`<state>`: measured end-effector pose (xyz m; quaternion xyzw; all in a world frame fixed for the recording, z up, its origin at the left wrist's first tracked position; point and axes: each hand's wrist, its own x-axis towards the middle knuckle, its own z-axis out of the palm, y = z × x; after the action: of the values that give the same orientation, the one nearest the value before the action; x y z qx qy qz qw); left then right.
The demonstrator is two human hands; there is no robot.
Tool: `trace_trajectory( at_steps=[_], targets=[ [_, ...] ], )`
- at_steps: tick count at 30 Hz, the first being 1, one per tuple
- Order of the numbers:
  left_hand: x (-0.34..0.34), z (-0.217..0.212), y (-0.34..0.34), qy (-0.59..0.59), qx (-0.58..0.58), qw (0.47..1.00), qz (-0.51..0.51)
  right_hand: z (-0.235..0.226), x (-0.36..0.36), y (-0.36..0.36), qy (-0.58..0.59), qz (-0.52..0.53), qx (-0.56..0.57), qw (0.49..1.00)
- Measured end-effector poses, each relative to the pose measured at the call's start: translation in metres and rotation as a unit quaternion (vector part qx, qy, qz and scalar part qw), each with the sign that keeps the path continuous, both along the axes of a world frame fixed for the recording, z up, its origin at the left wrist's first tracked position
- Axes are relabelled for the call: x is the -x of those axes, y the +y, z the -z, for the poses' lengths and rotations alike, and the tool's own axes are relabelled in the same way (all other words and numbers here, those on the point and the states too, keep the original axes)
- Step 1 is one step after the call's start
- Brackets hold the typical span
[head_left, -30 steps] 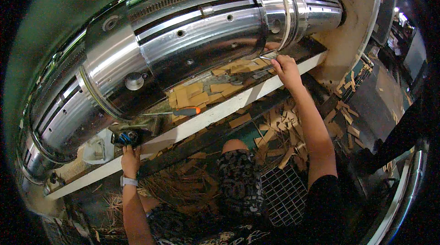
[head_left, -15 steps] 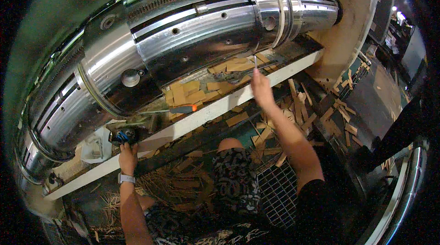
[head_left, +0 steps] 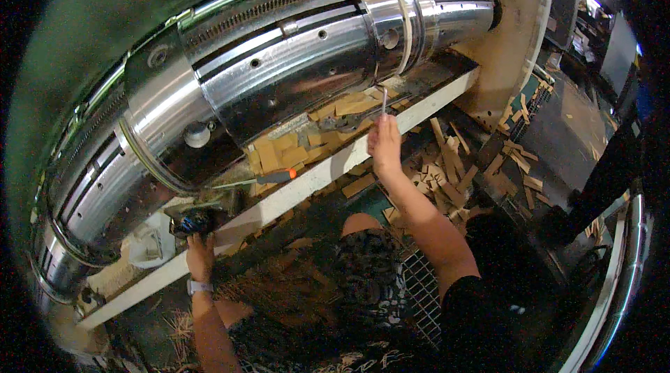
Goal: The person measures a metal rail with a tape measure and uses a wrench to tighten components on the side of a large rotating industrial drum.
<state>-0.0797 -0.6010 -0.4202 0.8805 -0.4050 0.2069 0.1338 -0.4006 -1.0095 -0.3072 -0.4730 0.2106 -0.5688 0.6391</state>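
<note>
My right hand (head_left: pixel 385 144) is closed around a thin tool whose pale, straight shaft (head_left: pixel 384 99) points up toward the big metal cylinder (head_left: pixel 293 59). What kind of tool it is, I cannot make out, as the handle is hidden in the fist. The hand is just over the pale beam (head_left: pixel 300 188). At lower left, my left hand (head_left: pixel 200 256) has its fingers stretched over the near edge of a dark container (head_left: pixel 193 223) with blue bits in it. Between the hands lies a screwdriver (head_left: pixel 277 176) with an orange-and-black handle.
Cardboard pieces (head_left: pixel 279 153) cover the trough under the cylinder, and more cardboard scraps (head_left: pixel 447 170) litter the floor by a metal grate (head_left: pixel 422 289). A whitish plastic bag (head_left: pixel 151 242) sits left of the container. A shiny rail (head_left: pixel 621 275) curves at the right.
The whole view has shifted a little. My right hand, still holding the thin tool, has drawn slightly nearer to me and turned. My left hand stays at the dark container.
</note>
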Motion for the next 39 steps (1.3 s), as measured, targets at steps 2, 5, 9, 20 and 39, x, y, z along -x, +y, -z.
trace_trajectory(
  at_steps=[2,5,9,20,39],
  targets=[
    [0.018,-0.016,-0.021,0.055,-0.035,0.997,-0.048,0.018,0.020,-0.021,0.040,0.046,0.086,0.994],
    [0.037,-0.034,-0.033,0.092,-0.059,0.990,-0.092,0.022,0.044,-0.048,0.198,0.112,0.267,0.937],
    [0.044,-0.041,-0.041,0.132,-0.074,0.984,-0.094,0.013,0.059,-0.079,0.293,0.119,0.315,0.895],
    [0.033,-0.031,-0.032,0.041,-0.087,0.990,-0.102,-0.005,0.067,-0.110,0.364,0.042,0.336,0.868],
    [0.029,-0.034,-0.035,0.137,-0.104,0.980,-0.096,-0.013,0.055,-0.111,0.393,0.135,0.401,0.816]
  ],
)
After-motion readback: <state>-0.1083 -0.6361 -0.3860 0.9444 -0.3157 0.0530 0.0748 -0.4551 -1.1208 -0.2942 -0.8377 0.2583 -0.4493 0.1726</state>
